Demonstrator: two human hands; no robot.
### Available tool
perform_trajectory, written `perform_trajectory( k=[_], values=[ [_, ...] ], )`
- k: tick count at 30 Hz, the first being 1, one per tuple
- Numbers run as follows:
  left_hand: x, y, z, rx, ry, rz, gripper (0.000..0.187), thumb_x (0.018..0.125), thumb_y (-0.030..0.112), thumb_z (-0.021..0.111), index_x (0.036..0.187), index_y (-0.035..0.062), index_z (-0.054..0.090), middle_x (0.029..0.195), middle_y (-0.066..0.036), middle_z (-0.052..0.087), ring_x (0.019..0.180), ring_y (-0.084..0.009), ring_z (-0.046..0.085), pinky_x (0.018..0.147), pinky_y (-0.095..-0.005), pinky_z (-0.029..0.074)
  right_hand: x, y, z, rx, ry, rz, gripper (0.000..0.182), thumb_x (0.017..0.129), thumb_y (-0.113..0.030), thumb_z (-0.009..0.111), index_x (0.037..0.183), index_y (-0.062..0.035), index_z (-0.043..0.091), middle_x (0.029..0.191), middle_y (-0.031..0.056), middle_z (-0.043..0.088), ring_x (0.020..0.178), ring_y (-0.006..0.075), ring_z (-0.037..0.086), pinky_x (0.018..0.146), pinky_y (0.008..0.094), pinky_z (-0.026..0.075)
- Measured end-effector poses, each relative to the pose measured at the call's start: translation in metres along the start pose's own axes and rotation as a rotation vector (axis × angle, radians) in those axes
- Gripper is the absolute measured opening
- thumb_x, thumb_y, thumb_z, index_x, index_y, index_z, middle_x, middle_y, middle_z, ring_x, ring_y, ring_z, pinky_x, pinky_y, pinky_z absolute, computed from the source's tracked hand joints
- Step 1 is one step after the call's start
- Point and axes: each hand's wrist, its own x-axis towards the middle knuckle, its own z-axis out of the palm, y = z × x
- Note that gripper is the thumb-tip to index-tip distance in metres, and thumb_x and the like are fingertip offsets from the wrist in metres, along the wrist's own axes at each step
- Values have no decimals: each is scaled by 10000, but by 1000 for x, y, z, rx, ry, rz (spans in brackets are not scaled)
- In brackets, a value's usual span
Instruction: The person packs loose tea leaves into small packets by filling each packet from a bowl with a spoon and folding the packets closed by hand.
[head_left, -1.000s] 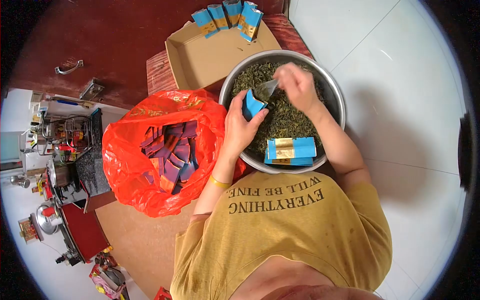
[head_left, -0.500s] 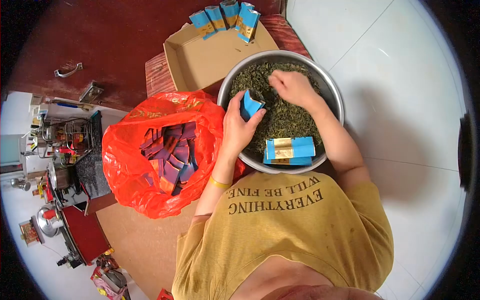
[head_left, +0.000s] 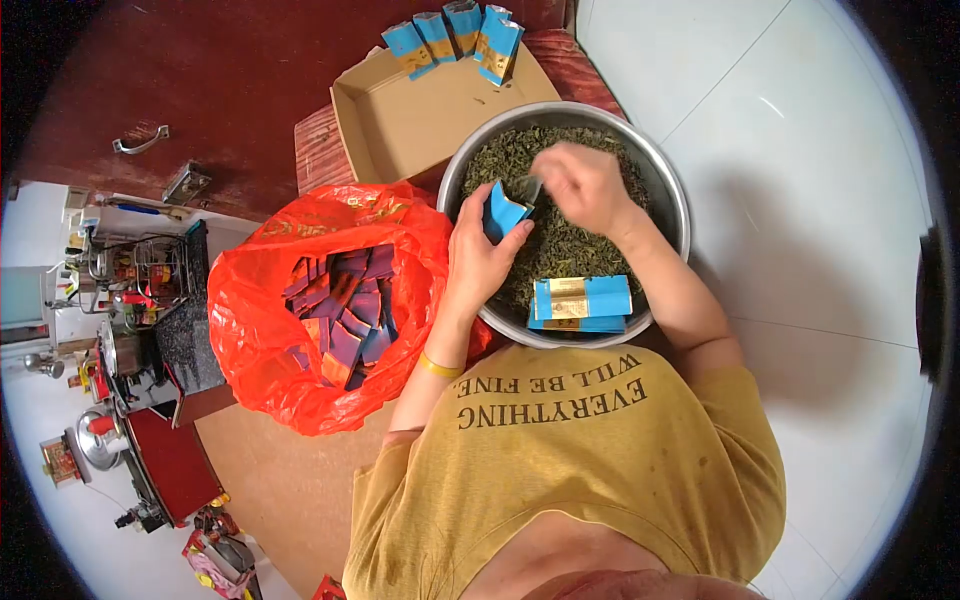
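My left hand (head_left: 480, 250) is wrapped round a small blue packet (head_left: 506, 212), held upright with its mouth at the top, over the left side of a metal basin (head_left: 684, 215). Dark green dried leaves, like tea (head_left: 585, 245), fill the basin. My right hand (head_left: 585, 187) is over the leaves with fingers curled together beside the packet's mouth. A greyish bit shows between the fingertips and the packet; blur hides what it is. Flat blue and gold packets (head_left: 582, 297) lie stacked on the near side of the basin.
A red plastic bag (head_left: 270, 385) holding many purple and orange packets (head_left: 345, 310) stands at left. Behind the basin is a cardboard tray (head_left: 400, 125), with several blue packets (head_left: 437, 37) upright along its far side. Pale floor tiles (head_left: 800, 250) lie at right.
My right hand has moved down and slightly left, from over the leaves towards the packet's mouth. My left hand keeps the packet in nearly the same place.
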Motion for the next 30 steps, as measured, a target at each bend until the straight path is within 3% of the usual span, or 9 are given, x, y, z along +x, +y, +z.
perform_trajectory(
  k=[2,6,10,12,18,20,24,27,30],
  values=[
    [0,-3,1,-3,-3,9,639,791,222,788,1296,-24,485,1187,-246,593,1093,-378,597,922,-418,482,1,-13,5,-25,-115,-146,80,862,-131,635,858,-51,636,775,95,647,668,268,645,592,356,511],
    [0,1,0,12,10,36,622,784,194,787,1290,-18,493,1181,-233,596,1095,-381,595,924,-418,483,6,-15,-2,-65,-6,-234,69,845,-122,654,832,-57,635,742,81,645,645,260,640,578,353,507],
    [-1,0,0,6,2,-3,610,782,179,785,1284,-15,499,1180,-221,597,1097,-376,595,925,-413,482,3,-13,-2,-64,-16,-213,85,851,-138,650,842,-54,643,734,83,641,643,263,637,574,356,503],
    [0,-2,0,-3,-12,23,600,781,181,785,1274,-16,506,1177,-219,595,1096,-372,594,926,-410,479,0,-18,8,-35,-97,-230,94,868,-175,653,824,-93,643,724,62,639,637,220,641,564,331,509],
    [-1,3,0,6,9,-3,578,788,185,778,1260,-24,515,1180,-220,592,1091,-374,593,921,-401,478,6,1,-14,-68,141,-56,101,874,-92,587,837,-19,648,743,117,663,650,278,649,593,359,507],
    [-2,1,1,3,16,3,577,790,186,778,1259,-23,516,1159,-219,602,1079,-374,600,915,-399,481,7,8,-26,-125,137,124,77,850,-99,609,825,-37,648,788,88,674,721,277,661,663,369,508],
    [-1,5,0,-37,50,-10,579,784,184,782,1260,-16,520,1080,-196,637,1019,-338,631,888,-389,494,12,7,-30,-365,-1,138,70,780,-64,613,844,-63,641,972,79,674,933,289,643,818,393,493],
    [-3,4,1,-75,100,64,561,775,136,755,1264,-9,521,1062,-176,652,999,-291,639,879,-375,499,7,-6,-13,-227,-226,-48,251,661,-14,584,898,-89,619,1251,96,570,1231,333,492,1023,453,408],
    [-5,9,-6,-153,-1,-29,535,776,76,697,1271,-15,515,1106,-166,648,1012,-256,631,889,-364,495,0,-24,5,-53,-361,-72,243,683,-39,643,923,-77,634,1318,105,543,1300,333,453,1091,453,372]
  ],
)
